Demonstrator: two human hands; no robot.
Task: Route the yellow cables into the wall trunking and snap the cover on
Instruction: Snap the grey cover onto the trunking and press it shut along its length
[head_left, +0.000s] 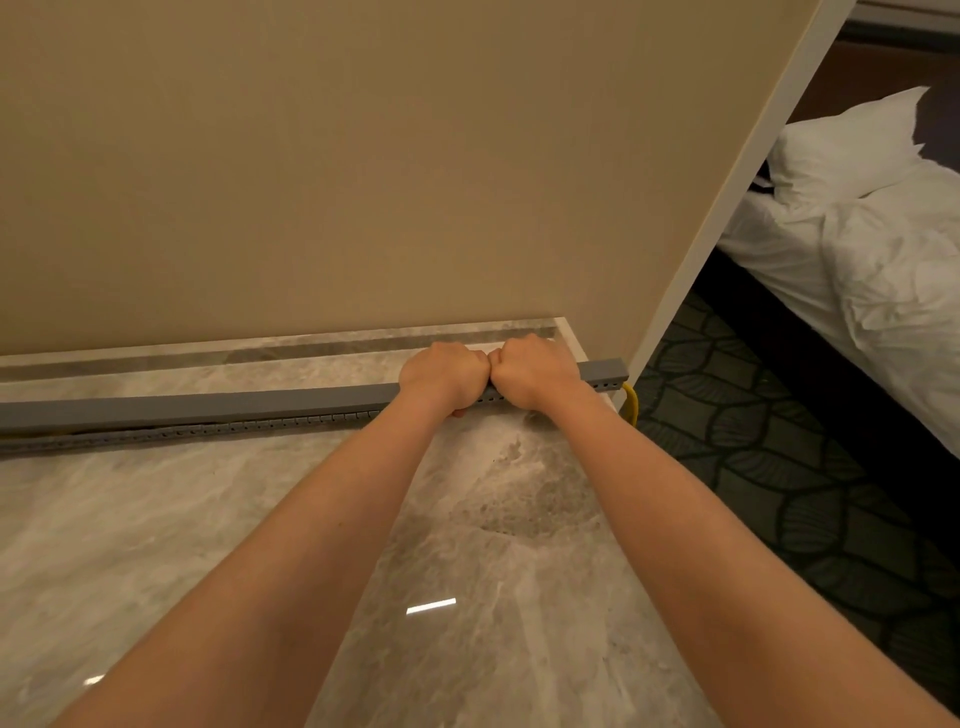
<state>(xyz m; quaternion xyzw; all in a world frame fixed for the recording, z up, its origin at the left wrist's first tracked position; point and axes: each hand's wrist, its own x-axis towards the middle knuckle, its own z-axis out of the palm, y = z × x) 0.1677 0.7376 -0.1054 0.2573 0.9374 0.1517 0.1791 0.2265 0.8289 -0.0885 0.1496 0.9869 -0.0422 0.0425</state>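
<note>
I'm over the marble floor (467, 519), facing the beige wall (311, 156). The grey trunking (171, 423) lies on the floor along the wall's foot, its end at the wall's right corner by the carpet. Cover (208, 405) looks seated at the right, gap still showing at the left, so I judge snapping runs leftward. Left hand (443, 375) and right hand (535, 370) are both fisted, knuckles touching, clamped over the cover to press it down. Yellow cable (631, 402) loops out of the right end.

hands (444, 375): 2 | trunking (208, 410): 1 | yellow cables (631, 402): perhaps 1 | pillow (852, 140): 1
</note>
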